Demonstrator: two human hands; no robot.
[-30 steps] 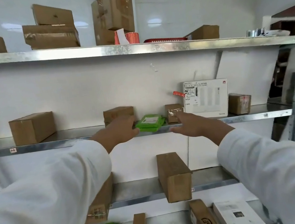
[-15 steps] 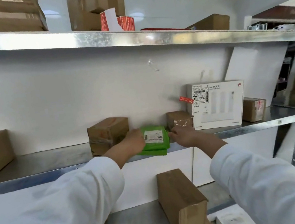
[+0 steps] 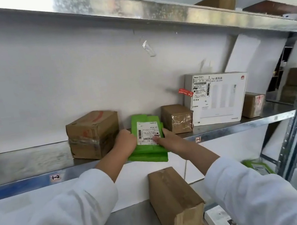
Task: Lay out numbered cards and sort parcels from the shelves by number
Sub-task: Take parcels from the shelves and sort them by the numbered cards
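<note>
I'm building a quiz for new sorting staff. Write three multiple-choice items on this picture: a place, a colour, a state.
1. Where is the green parcel? A) top shelf B) front of the middle shelf, between the larger cardboard box and the smaller cardboard box C) floor
2. What colour is the big labelled box? A) white B) red C) black
3. Who holds the parcel? A) one hand alone B) neither hand C) both hands
Answers: B, it overhangs that shelf's edge between them; A, its faces are white; C, left hand and right hand each grip a side.
</note>
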